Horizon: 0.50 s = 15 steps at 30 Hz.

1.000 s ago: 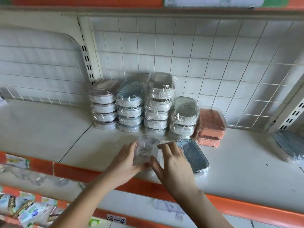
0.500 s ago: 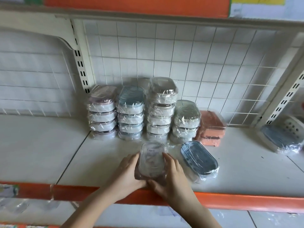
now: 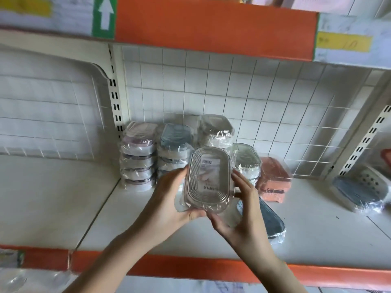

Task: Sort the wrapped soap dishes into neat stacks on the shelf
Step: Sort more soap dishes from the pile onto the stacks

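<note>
I hold a wrapped clear soap dish (image 3: 208,178) with a barcode label above the white shelf (image 3: 63,204). My left hand (image 3: 169,199) grips its left side and underside, and my right hand (image 3: 243,210) grips its right side. Behind it against the wire grid stand stacks of wrapped dishes: a pinkish one (image 3: 137,159), a blue-topped one (image 3: 174,142), a taller grey one (image 3: 215,130) and a shorter one (image 3: 247,159). A blue wrapped dish (image 3: 270,218) lies on the shelf, partly hidden by my right hand.
A salmon-coloured wrapped stack (image 3: 273,178) stands right of the stacks. Another wrapped blue dish (image 3: 364,187) lies at the far right. An orange rail (image 3: 190,269) edges the shelf front, and an upper shelf (image 3: 211,26) hangs overhead. A slotted upright (image 3: 115,98) stands at the back left.
Both hands have lifted the clear wrapped dish off the shelf front and raised it in front of the stacks. The camera view has tilted upward.
</note>
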Motion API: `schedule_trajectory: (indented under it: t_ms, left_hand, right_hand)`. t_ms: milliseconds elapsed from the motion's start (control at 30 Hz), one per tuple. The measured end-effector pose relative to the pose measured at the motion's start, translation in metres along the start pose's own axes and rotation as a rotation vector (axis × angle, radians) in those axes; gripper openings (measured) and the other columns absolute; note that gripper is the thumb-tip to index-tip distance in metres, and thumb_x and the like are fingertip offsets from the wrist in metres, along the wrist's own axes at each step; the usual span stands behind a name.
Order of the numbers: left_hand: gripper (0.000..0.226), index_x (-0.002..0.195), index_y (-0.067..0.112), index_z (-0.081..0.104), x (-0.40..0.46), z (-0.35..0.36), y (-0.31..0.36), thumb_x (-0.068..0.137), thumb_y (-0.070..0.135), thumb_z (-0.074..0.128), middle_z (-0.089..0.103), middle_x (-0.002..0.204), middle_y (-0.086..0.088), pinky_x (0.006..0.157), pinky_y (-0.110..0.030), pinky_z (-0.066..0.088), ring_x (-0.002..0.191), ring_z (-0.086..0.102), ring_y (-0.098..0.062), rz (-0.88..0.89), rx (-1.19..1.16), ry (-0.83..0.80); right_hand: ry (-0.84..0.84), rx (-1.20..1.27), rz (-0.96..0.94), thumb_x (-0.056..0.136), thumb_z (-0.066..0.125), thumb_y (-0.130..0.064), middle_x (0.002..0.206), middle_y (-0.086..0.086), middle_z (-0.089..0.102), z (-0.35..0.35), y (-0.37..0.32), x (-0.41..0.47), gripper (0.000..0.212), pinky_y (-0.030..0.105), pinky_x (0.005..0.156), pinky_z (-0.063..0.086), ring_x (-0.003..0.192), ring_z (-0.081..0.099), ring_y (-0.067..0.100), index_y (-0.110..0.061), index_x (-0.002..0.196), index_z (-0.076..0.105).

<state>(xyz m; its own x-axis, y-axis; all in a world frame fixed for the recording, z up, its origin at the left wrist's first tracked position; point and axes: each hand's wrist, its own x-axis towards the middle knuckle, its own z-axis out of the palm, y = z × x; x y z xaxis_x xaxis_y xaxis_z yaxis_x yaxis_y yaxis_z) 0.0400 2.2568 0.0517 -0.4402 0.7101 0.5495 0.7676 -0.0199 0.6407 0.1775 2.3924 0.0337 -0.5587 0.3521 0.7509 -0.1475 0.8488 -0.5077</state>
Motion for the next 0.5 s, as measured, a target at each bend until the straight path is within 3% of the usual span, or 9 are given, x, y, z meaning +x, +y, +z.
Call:
schedule_trajectory:
  t_ms: [100, 233, 333, 433, 500]
  left_hand:
    - [0.092, 0.143, 0.021, 0.035, 0.025, -0.008, 0.009, 0.066, 0.058, 0.069, 0.043, 0.137, 0.012, 0.106, -0.022, 0.032, 0.127, 0.039, -0.004, 0.069, -0.022, 0.018]
    - [0.081, 0.135, 0.023, 0.038, 0.064, -0.012, 0.025, 0.066, 0.042, 0.076, 0.045, 0.127, 0.02, 0.098, -0.005, 0.03, 0.118, 0.039, 0.013, 0.119, -0.079, 0.091]
    - [0.077, 0.139, 0.013, 0.041, 0.092, -0.013, 0.029, 0.072, 0.03, 0.076, 0.044, 0.13, 0.014, 0.1, -0.003, 0.026, 0.124, 0.04, 0.003, 0.097, -0.053, 0.11]
    - [0.086, 0.147, 0.015, 0.028, 0.116, -0.015, 0.027, 0.076, 0.023, 0.076, 0.038, 0.142, 0.009, 0.106, -0.011, 0.022, 0.131, 0.032, -0.003, 0.037, 0.007, 0.008]
    - [0.086, 0.148, 0.018, 0.025, 0.131, -0.016, 0.025, 0.077, 0.02, 0.075, 0.035, 0.148, 0.004, 0.107, -0.017, 0.022, 0.133, 0.031, -0.005, 0.011, 0.007, -0.052]
  right_hand:
    - [0.055, 0.057, 0.01, 0.079, 0.069, -0.048, 0.14, 0.004, 0.042, -0.004, 0.0, 0.024, 0.078, 0.04, 0.099, 0.045, 0.128, 0.045, 0.024, -0.02, 0.14, 0.03]
    - [0.071, 0.127, 0.068, 0.078, 0.072, -0.041, 0.14, 0.004, 0.045, -0.008, 0.007, 0.058, 0.078, 0.042, 0.1, 0.045, 0.127, 0.047, 0.023, -0.013, 0.14, 0.034]
    - [0.081, 0.169, 0.1, 0.077, 0.071, -0.041, 0.133, 0.0, 0.051, -0.013, 0.013, 0.087, 0.072, 0.033, 0.098, 0.046, 0.118, 0.054, 0.015, -0.018, 0.137, 0.038]
    - [0.083, 0.217, 0.154, 0.081, 0.072, -0.035, 0.124, -0.006, 0.056, -0.019, 0.021, 0.114, 0.061, 0.014, 0.087, 0.045, 0.105, 0.058, 0.0, -0.017, 0.132, 0.044]
    - [0.079, 0.238, 0.182, 0.084, 0.071, -0.027, 0.119, -0.009, 0.058, -0.022, 0.031, 0.13, 0.053, 0.012, 0.083, 0.045, 0.102, 0.059, -0.002, -0.014, 0.129, 0.046]
